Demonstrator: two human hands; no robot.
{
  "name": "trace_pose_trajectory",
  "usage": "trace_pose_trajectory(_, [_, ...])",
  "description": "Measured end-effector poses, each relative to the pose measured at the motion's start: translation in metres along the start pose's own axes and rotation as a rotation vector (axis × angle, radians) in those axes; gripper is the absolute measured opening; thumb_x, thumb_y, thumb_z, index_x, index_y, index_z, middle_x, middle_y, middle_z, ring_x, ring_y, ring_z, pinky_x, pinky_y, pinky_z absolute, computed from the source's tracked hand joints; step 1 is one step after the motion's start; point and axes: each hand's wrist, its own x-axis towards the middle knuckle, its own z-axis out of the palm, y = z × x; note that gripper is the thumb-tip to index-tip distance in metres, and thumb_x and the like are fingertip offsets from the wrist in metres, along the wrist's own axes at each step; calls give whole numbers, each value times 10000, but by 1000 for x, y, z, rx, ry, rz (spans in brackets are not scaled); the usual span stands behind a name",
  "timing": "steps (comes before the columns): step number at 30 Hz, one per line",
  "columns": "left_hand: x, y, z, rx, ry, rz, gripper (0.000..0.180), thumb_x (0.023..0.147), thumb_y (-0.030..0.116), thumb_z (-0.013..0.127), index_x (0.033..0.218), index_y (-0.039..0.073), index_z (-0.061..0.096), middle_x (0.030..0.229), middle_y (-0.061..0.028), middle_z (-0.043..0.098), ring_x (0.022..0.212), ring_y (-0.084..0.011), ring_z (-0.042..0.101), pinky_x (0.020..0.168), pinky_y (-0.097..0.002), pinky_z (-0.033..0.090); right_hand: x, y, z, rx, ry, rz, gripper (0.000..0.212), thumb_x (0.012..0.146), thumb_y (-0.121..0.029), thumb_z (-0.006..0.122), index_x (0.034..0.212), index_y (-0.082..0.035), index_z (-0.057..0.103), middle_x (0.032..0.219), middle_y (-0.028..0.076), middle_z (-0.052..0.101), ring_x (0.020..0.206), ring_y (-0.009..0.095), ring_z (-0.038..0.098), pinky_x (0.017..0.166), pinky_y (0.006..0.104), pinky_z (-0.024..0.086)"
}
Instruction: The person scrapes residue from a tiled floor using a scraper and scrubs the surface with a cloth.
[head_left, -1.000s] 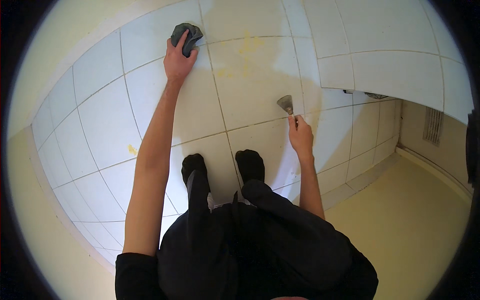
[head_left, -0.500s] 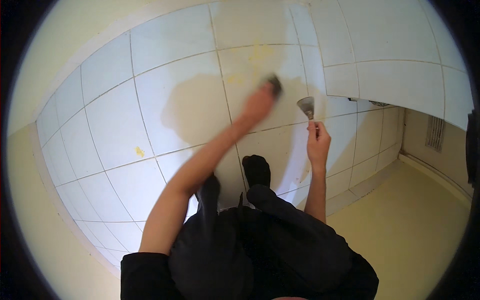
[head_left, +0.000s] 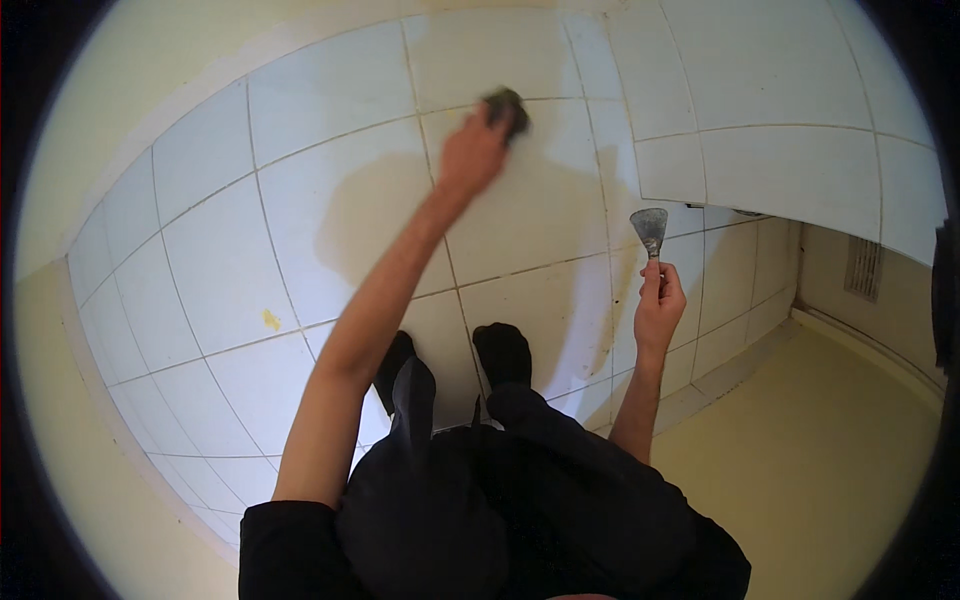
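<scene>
Cloth (head_left: 508,112) bunched in fingers of left hand (head_left: 474,152), apparently against floor tile (head_left: 535,195); right hand (head_left: 659,305) grips scraper (head_left: 650,228), jutting ahead of its fingers. Wiping seems underway; next stroke likely calls for steady pressure.

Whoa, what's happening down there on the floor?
A person stands on pale floor tiles with something in each hand. The left hand holds a dark cloth, out ahead; it's too blurry to tell whether it touches the tiles. The right hand holds a scraper by its handle, the wide blade pointing away from the person. Off to the left is a yellow spot on a tile.
</scene>
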Motion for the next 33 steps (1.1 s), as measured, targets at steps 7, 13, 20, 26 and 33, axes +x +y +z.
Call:
trace_pose_trajectory(7, [36, 19, 56, 201, -91, -59, 253, 916, 144, 556, 1102, -6, 639, 1277, -171, 532, 1014, -295, 636, 748, -379, 589, 6, 7, -8, -12, 0, 47, 303, 1029, -253, 571, 887, 14, 593, 698, -22, 522, 633, 45, 397, 540, 245, 316])
trace_pose_trajectory(13, [-103, 156, 130, -722, -778, 676, 333, 860, 88, 579, 1184, 85, 659, 1166, -220, 607, 1128, -405, 583, 963, -477, 486, 14, 1, 4, 8, -19, -8, 294, 1025, -251, 575, 887, 8, 592, 695, -23, 514, 635, 44, 396, 542, 243, 315])
trace_pose_trajectory(20, [-92, 91, 33, -658, -482, 280, 496, 855, 172, 611, 1350, 177, 583, 1307, -211, 502, 1154, -411, 560, 951, -473, 491, 17, 5, -2, -23, -74, 37, 291, 1019, -252, 585, 898, 12, 594, 700, -25, 529, 628, 54, 414, 548, 253, 356])
trace_pose_trajectory(26, [-51, -89, -51, -392, 284, -119, 541, 826, 47, 562, 1359, 138, 582, 1319, -201, 582, 1243, -392, 515, 1092, -425, 402, 14, 13, 31, -319, -226, -59, 258, 939, -260, 663, 930, -9, 604, 659, 114, 617, 577, 246, 570, 555, 386, 434])
trace_pose_trajectory(33, [-91, -169, -80, 91, 464, -550, 579, 843, 152, 654, 1407, 228, 543, 1297, -196, 483, 1127, -398, 576, 890, -464, 533, -6, 2, 83, -451, -495, -97, 207, 974, -262, 573, 1019, -60, 582, 796, 190, 686, 779, 415, 668, 679, 513, 491])
